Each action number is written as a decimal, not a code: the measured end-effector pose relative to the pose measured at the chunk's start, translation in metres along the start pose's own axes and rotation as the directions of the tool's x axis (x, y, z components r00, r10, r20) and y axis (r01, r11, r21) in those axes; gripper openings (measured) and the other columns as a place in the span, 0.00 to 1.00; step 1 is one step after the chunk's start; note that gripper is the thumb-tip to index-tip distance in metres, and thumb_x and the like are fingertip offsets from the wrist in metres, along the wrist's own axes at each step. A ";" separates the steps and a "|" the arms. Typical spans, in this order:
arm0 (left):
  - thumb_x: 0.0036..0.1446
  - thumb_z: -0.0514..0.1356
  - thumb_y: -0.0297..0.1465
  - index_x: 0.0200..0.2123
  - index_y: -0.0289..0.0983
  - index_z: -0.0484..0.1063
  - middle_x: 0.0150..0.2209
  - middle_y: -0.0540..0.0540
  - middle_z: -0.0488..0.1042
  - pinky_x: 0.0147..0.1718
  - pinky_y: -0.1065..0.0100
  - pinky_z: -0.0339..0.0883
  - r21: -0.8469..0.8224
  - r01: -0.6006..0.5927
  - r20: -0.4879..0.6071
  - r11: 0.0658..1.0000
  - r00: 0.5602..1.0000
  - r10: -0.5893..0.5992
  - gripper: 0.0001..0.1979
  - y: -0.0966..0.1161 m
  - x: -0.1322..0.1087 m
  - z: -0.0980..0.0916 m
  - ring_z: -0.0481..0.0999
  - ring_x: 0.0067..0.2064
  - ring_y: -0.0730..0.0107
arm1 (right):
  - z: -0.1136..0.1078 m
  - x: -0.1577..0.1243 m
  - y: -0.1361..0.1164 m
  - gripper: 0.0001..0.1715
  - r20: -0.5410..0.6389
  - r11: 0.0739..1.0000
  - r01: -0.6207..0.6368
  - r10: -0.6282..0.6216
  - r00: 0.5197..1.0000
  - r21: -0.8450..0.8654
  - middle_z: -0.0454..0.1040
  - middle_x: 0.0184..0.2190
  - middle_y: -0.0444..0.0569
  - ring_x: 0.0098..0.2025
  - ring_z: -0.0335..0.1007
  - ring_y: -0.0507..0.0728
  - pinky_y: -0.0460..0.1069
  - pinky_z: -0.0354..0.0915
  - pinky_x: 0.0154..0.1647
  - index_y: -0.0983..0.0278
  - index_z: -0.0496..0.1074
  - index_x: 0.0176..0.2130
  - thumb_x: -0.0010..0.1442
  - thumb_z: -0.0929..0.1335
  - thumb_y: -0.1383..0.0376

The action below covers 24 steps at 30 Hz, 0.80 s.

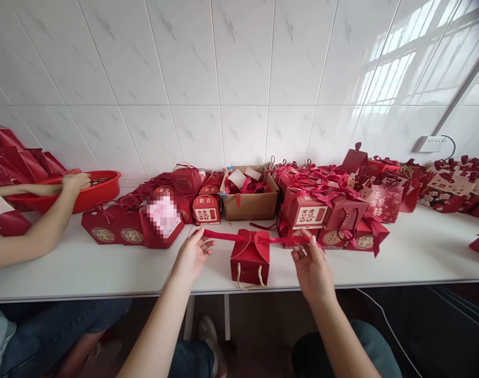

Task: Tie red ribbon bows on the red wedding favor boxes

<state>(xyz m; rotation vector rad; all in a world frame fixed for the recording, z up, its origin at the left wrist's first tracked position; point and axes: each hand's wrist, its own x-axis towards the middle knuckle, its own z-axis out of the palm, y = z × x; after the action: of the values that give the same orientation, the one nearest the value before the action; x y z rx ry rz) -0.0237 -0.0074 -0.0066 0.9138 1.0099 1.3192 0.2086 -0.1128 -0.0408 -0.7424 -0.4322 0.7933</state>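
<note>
Pinching ribbon (pixel 223 235), left fingers (pixel 202 244) and right fingers (pixel 312 247) flanking one gift box (pixel 249 260), carton (pixel 251 207) and stacked boxes (pixel 308 215) behind.

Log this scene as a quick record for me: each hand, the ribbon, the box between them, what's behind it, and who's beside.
Left hand: pinching one side of the red ribbon
Right hand: holding the ribbon's other side
Ribbon: spread sideways from the box top, no bow tied
Small red gift box: upright on the white table
Behind: open cardboard box
Beside, on the left: co-worker's hand at a red basin
</note>
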 end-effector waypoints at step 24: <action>0.51 0.61 0.44 0.30 0.35 0.75 0.27 0.47 0.77 0.27 0.69 0.64 0.594 -0.661 0.420 0.458 0.741 0.524 0.17 0.134 -0.024 0.035 0.75 0.28 0.65 | 0.062 0.044 -0.104 0.24 0.429 0.679 0.483 -0.265 0.864 -0.554 0.58 0.16 0.39 0.19 0.50 0.47 0.45 0.48 0.20 0.65 0.66 0.19 0.50 0.72 0.50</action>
<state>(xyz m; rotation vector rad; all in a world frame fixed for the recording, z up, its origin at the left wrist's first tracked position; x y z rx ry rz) -0.0330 -0.0227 0.1330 2.1381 1.1192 1.3570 0.2494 -0.1016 0.0809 -1.1252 -1.1633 0.3388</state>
